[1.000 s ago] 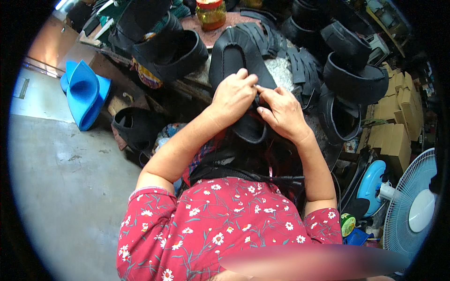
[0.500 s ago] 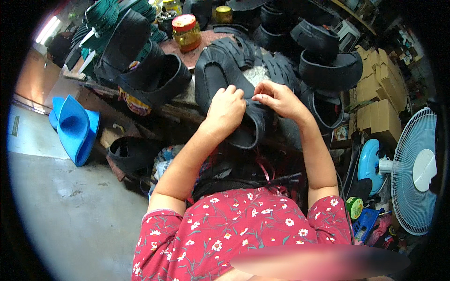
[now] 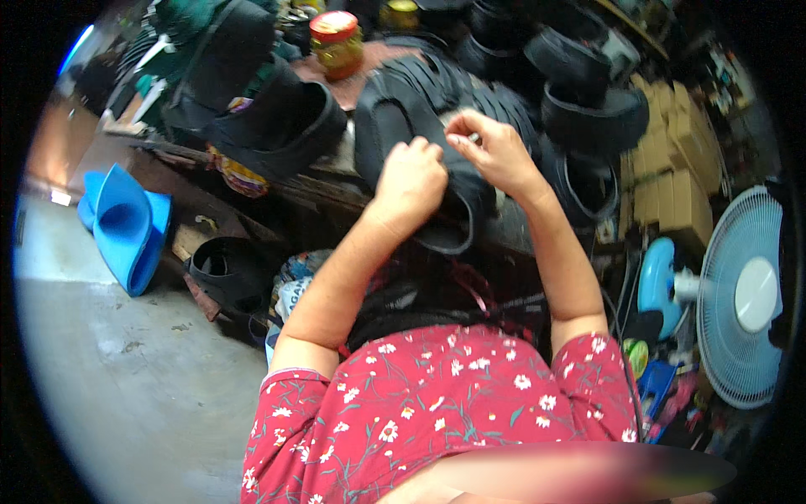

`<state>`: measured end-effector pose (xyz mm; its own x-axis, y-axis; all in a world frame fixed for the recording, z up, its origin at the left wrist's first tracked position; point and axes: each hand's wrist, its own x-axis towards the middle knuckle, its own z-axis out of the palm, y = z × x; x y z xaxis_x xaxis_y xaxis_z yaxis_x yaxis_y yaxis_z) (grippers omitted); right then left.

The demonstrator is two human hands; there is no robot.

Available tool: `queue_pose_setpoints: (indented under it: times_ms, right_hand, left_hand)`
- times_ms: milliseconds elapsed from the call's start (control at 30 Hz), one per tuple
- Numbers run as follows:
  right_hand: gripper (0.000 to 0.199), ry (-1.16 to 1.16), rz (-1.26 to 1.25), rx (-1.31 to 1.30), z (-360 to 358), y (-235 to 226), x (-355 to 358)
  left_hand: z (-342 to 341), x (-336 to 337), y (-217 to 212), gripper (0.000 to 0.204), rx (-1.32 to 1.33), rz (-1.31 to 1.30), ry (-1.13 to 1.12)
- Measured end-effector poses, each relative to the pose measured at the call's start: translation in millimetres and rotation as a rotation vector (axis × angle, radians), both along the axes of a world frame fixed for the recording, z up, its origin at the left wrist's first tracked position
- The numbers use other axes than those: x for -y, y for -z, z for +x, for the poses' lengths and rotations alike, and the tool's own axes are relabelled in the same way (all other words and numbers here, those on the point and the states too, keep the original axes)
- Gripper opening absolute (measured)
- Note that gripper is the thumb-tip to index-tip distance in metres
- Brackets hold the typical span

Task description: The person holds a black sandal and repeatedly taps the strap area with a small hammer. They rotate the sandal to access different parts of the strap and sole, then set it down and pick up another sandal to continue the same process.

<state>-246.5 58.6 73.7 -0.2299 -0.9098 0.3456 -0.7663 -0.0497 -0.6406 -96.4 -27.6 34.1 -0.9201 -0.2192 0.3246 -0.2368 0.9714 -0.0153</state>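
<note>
Hands meet a little above the centre of the frame, both on a black rubber piece (image 3: 395,126) that lies on the cluttered workbench (image 3: 277,181). The left hand (image 3: 411,176) is curled into a loose fist, its fingers bent down and pressed on the dark material, so it grips the piece from above. The right hand (image 3: 495,151) is just beside it, almost touching, with the fingers drawn together in a pinch; a small pale thing shows between the fingertips, but it is too small to tell what it is. The black rubber piece is curved like a band or a sole, and its lower edge hangs over the front of the bench under the left hand. In the upper middle of the frame a jar with red lid (image 3: 334,38) stands behind it. More black rubber rings (image 3: 588,109) are stacked to the upper right. At the left edge blue plastic shapes (image 3: 126,223) rest on the grey floor (image 3: 126,378), and at the right edge stands a pale blue fan (image 3: 747,294), well apart from the hands. The red flowered sleeves (image 3: 445,403) fill the lower part.
</note>
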Motion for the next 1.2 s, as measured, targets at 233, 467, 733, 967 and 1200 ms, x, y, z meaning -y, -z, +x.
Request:
queue_pose_setpoints:
  times_ms: [233, 467, 733, 967, 1200]
  right_hand:
    - [0.018, -0.203, 0.172, 0.203, -10.6, -47.9, -126.0]
    - [0.020, 0.556, -0.729, 0.478, -107.5, -54.9, -223.5]
    - [0.029, 0.791, -0.339, 0.471, -183.6, 58.4, -202.3]
    - [0.043, 0.820, 0.071, -0.022, -196.1, 81.9, -191.2]
    - [0.060, 0.782, -0.188, 0.293, -132.9, 53.8, -184.2]
  left_hand:
    - [0.5, 1.7, -5.9, 0.013, -0.008, 0.037, 0.026]
    - [-2.1, -3.4, -14.1, 0.024, 0.010, 0.050, 0.011]
    - [-3.2, -4.1, -15.6, 0.031, 0.029, 0.047, 0.028]
    - [-4.0, -2.1, -12.3, 0.037, 0.033, 0.042, 0.020]
    - [-1.0, -1.6, -16.9, 0.039, 0.014, 0.077, 0.051]
